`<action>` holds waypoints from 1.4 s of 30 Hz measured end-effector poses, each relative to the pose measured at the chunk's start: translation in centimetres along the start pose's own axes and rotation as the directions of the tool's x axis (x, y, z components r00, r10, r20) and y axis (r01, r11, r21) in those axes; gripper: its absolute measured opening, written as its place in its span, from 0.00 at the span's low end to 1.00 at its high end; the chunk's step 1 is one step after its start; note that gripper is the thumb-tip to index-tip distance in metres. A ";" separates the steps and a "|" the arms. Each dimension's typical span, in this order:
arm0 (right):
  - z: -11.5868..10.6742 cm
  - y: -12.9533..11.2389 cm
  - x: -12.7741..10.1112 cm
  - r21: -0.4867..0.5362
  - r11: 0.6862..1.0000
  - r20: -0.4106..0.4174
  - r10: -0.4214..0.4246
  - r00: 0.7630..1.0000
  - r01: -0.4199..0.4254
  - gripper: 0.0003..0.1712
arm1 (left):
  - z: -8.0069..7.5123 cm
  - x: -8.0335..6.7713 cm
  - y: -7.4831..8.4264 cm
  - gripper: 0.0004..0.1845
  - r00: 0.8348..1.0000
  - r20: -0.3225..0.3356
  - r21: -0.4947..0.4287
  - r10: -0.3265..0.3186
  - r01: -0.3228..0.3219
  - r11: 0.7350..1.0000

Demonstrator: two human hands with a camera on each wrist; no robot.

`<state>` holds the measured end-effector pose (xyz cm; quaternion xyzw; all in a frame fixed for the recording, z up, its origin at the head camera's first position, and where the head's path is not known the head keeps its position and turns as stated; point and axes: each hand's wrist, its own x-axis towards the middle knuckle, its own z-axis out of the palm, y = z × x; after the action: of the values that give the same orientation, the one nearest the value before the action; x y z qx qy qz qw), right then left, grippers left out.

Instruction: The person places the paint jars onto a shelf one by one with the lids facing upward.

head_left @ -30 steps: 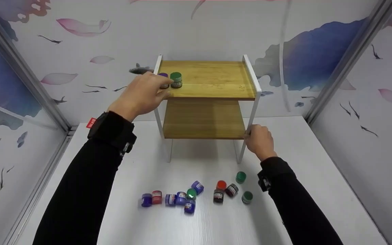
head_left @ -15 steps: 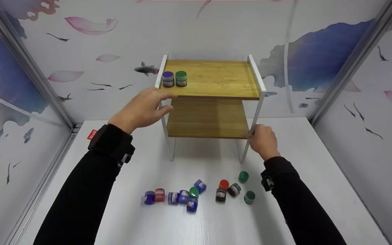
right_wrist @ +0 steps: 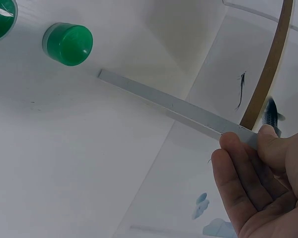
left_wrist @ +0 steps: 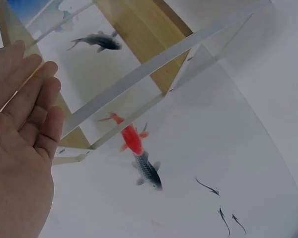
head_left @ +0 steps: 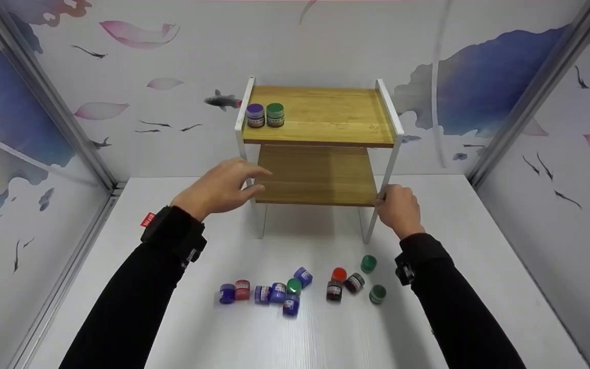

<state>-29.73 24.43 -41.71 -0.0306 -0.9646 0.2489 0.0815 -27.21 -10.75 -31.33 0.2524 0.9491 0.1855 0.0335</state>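
Observation:
A two-tier wooden shelf with white metal legs stands on the table. On the left of its upper board, a purple-lidded paint jar and a green-lidded paint jar sit upright side by side. My left hand is in front of the shelf's left leg, fingers relaxed and holding nothing; the left wrist view shows its bare palm. My right hand grips the shelf's right front leg at the lower board. In the right wrist view, thumb and fingers pinch the white leg.
Several paint jars lie on the white table in front of the shelf: a left group with a red jar and blue jars, and a right group with a dark jar and green jars. Printed walls enclose the table.
My left hand has come away from the jars on the upper board and moved down in front of the left leg. The right hand keeps its grip on the right leg.

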 end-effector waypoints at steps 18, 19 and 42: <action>0.1 -0.1 0.0 0.000 1.000 -0.007 -0.002 1.000 0.002 0.08 | 8.6 -2.5 -4.1 0.17 0.973 0.209 -0.085 -0.098 0.117 0.989; 0.1 -0.1 0.0 0.000 1.000 -0.007 -0.002 1.000 0.002 0.08 | 9.0 -2.8 -4.4 0.17 0.971 0.218 -0.086 -0.098 0.119 0.989; 0.1 -0.1 -0.1 0.005 1.000 -0.005 0.000 1.000 0.000 0.09 | 14.5 -6.8 -8.1 0.22 0.900 0.347 -0.054 -0.265 0.301 0.952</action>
<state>-29.67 24.30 -41.80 -0.0309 -0.9638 0.2512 0.0841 -22.78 -15.75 -47.97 0.1376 0.9447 0.1833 0.2347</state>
